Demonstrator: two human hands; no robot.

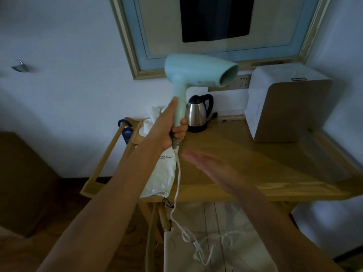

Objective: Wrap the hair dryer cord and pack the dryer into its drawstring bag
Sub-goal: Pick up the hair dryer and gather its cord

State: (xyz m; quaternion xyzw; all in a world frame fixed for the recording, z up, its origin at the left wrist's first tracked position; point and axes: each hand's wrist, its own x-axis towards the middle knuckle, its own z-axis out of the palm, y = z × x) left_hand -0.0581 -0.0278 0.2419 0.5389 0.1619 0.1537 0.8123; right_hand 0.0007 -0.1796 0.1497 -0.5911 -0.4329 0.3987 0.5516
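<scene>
The left hand [174,132] holds the pale green hair dryer [196,75] up over the wooden counter [245,163], fingers curled round the low end of the handle, nozzle pointing right. It looks like hard, smooth plastic, light enough for one hand, and top-heavy with the grip that low; a hold higher on the handle would likely steady it for winding.

The white cord [178,173] hangs limp from the handle's base, past the near edge of the counter, ending in a loose tangle near the floor. It seems soft and springy, so loops may slip unless pinned by a thumb.

The right hand [210,163] is blurred, fingers straight and spread, holding nothing, just right of the cord. The white drawstring bag [161,173] lies flat on the counter's left part, thin and floppy; its mouth will probably need two hands.
</scene>
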